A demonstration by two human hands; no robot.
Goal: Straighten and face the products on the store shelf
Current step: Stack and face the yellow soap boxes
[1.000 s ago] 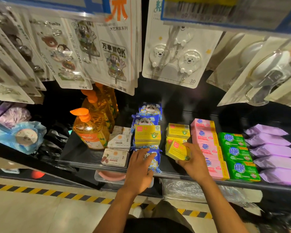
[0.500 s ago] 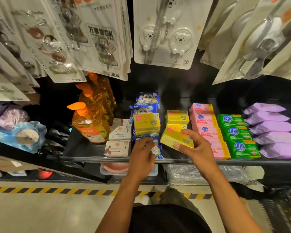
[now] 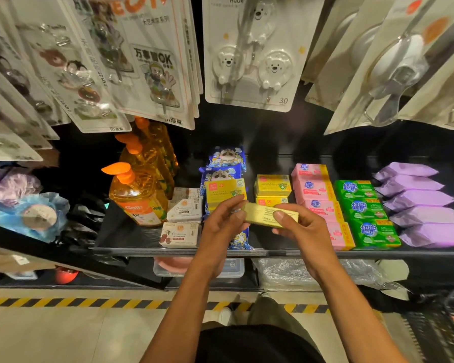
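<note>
The yellow box (image 3: 260, 214) is up in the air over the shelf (image 3: 131, 250) front. The left hand (image 3: 220, 226) pinches its end at 9 o'clock; the right hand (image 3: 308, 233) grips it at 3 o'clock, thumb on top.

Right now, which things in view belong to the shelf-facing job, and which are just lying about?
Job: yellow box, held by left hand and right hand; yellow box stack; pink soap row.
Lying about: hook cards above; clear tub below.
</note>
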